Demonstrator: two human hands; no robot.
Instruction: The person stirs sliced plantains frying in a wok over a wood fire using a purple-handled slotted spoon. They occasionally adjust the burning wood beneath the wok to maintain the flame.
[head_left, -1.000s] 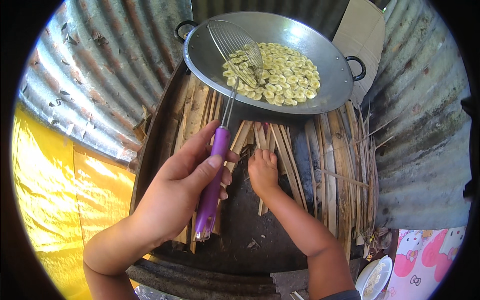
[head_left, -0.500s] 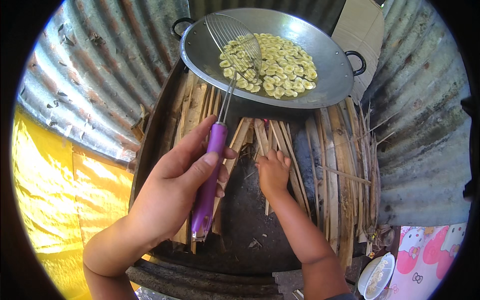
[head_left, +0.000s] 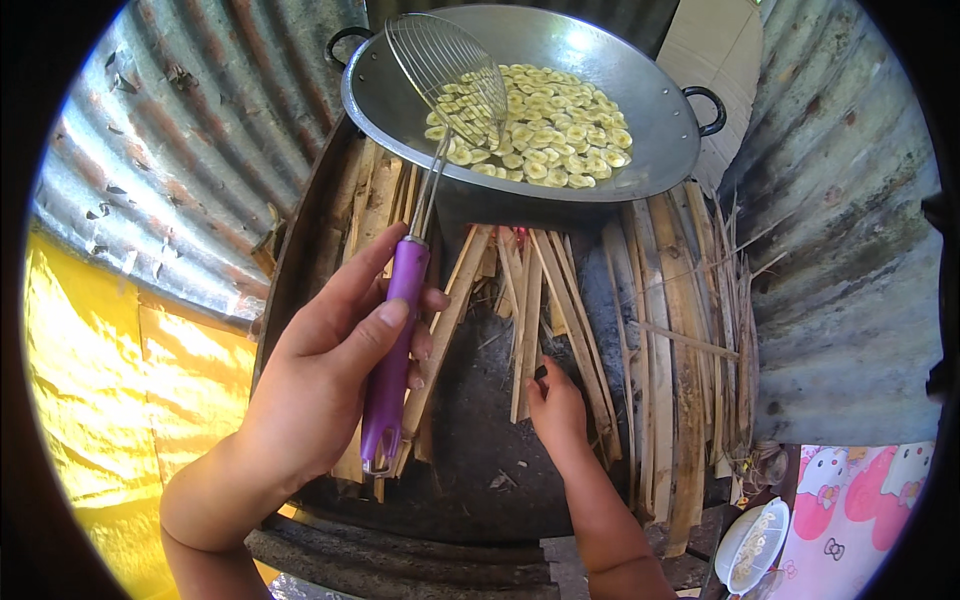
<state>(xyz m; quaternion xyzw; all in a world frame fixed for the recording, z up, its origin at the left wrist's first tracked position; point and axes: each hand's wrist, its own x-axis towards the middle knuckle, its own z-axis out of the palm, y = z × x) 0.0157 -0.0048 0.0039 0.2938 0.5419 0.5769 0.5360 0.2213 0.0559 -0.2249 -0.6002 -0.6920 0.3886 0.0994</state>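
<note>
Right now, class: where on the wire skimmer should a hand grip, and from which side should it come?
Grip the skimmer by its purple handle, coming from the near side, as the left hand does. The handle points toward the person, while the mesh end sits over the slices in the wok, above the firewood.

The wok's (head_left: 640, 150) far rim is cut off by the top edge, and its underside hides the fire beneath, only a red glimmer showing between the firewood sticks (head_left: 560, 300). The left hand (head_left: 320, 390) covers part of the skimmer's purple handle (head_left: 390, 350). The white bowl's (head_left: 752, 545) contents at the lower right are too small to identify.
</note>
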